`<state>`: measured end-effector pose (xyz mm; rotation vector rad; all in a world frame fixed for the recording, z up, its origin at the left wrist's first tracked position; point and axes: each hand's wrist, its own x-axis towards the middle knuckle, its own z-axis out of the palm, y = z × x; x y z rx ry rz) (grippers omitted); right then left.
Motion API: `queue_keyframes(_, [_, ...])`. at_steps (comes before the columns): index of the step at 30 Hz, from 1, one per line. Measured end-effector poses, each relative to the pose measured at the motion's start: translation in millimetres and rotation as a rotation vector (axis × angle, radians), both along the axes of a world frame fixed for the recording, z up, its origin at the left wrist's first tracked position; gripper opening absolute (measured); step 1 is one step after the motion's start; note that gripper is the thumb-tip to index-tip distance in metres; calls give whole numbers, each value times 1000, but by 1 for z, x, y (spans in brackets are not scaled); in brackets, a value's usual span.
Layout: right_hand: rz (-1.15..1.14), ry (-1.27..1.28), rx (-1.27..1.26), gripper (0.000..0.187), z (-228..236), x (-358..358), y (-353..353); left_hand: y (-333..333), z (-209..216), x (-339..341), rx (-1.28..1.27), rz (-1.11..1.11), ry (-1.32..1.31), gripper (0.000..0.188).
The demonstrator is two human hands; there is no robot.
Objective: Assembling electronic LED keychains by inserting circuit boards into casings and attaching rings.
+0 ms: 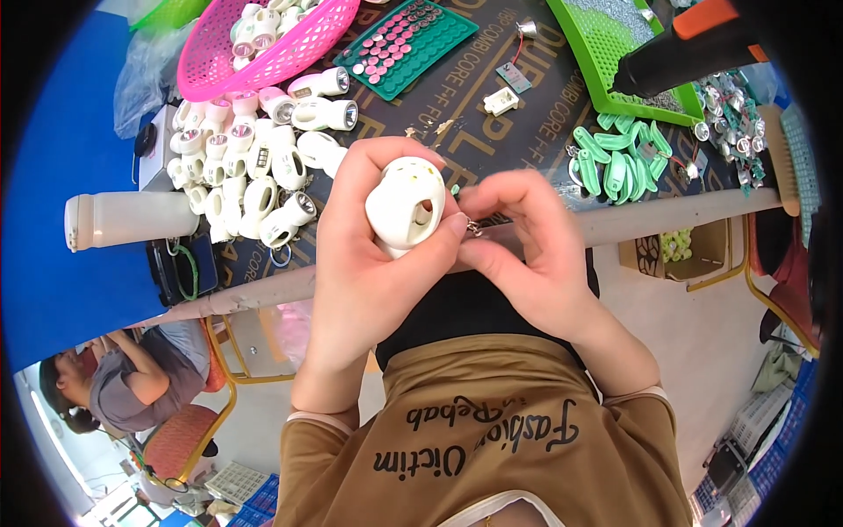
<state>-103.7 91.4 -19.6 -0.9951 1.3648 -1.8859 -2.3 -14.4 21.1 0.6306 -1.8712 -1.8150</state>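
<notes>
My left hand [356,241] is wrapped round a small cream-white plastic flashlight [404,198], its rounded end with an oval opening turned up. Close on its right, my right hand [540,250] is pinched at a short metal chain [474,227] beside the flashlight's edge. Whether the chain is joined to the flashlight is hidden by my fingers. Left of my hands lies a pile of similar white flashlights [259,158], some with metal rings. Green curved plastic pieces [622,158] lie in a heap to the right.
A pink basket [198,66] holds more flashlights, beside a green tray [461,31] of round pink-topped parts. A lime-green tray [597,92], a black tool with an orange part [667,61] and small lamp circuits [742,123] are at right. A white bottle [132,220] lies left. Another person [132,378] sits far left.
</notes>
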Motion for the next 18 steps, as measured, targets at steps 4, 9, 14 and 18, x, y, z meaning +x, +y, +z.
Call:
queue_keyframes(4, [-108,233,90,14,1,-9,3,3,0,0,29,-3,31,33])
queue_keyframes(9, [-218,665,-91,17,6,-18,4,2,-5,0,59,-34,98,38])
queue_keyframes(14, [-296,700,-117,19,16,-20,6,5,-17,5,482,-222,356,46])
queue_keyframes(18, [-309,798,-120,21,33,-18,8,14,-17,9,467,-202,353,64])
